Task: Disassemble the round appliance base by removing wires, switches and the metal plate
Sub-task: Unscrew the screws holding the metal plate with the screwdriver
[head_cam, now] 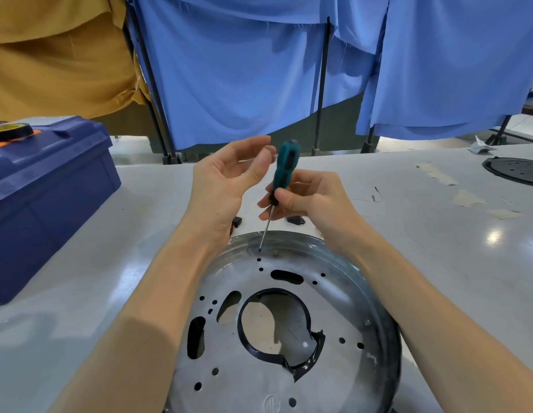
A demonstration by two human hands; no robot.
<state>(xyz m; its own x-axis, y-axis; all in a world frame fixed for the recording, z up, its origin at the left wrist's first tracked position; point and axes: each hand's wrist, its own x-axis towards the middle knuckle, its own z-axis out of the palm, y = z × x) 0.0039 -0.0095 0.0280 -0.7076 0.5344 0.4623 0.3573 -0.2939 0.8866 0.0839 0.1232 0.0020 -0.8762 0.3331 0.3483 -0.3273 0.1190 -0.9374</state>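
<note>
Two hands: right hand (309, 199) is pinching the green-handled screwdriver (286, 168), left hand (228, 181) hovering open beside it; below them, the shiny round metal plate (342, 311) is looking stiff and slick, so take its rim.

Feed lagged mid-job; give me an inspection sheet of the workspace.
Surface: white table, tape scraps at right.
Job's things: round metal plate; screwdriver tip on its far edge.
Clutter: blue toolbox left, tape roll on it; two black parts beyond the plate; black disc far right.
Grippers: right hand grips the screwdriver; left hand open beside its handle.
Cables: one loose thin wire right.
Surroundings: blue cloth and yellow cloth hung behind.
</note>
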